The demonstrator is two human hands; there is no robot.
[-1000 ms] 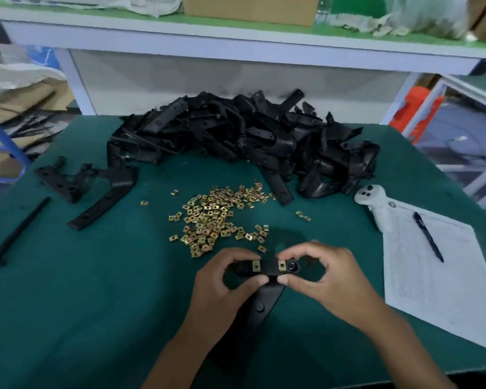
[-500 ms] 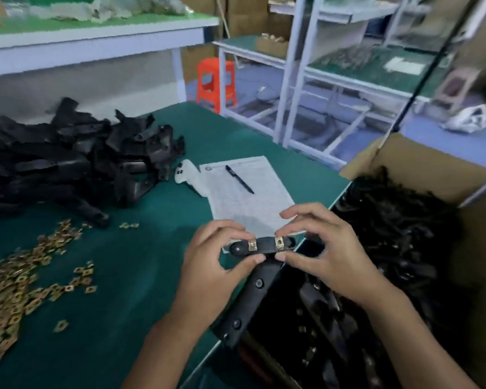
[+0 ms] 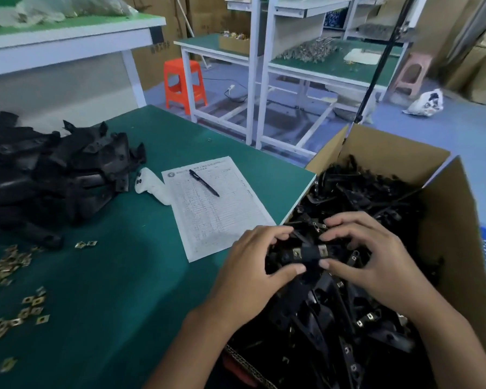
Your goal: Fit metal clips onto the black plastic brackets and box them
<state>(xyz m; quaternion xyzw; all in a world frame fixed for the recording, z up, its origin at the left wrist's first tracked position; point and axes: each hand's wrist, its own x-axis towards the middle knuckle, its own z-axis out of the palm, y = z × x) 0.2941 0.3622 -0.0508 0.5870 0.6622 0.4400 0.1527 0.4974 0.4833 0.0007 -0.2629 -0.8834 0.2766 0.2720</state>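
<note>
While both hands, left (image 3: 254, 266) and right (image 3: 369, 254), pinch one bracket (image 3: 309, 255) with two clips (image 3: 296, 251), it hangs over the box (image 3: 458, 234).

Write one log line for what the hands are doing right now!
step: boxing | left hand: holds clipped bracket | right hand: holds same bracket | place: over cardboard box of brackets | released: not yet

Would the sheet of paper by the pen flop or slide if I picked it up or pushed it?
The paper sheet is thin and flat, so it would likely flop when lifted. A push would probably slide it across the green mat, though the pen resting on it adds slight weight.
</note>
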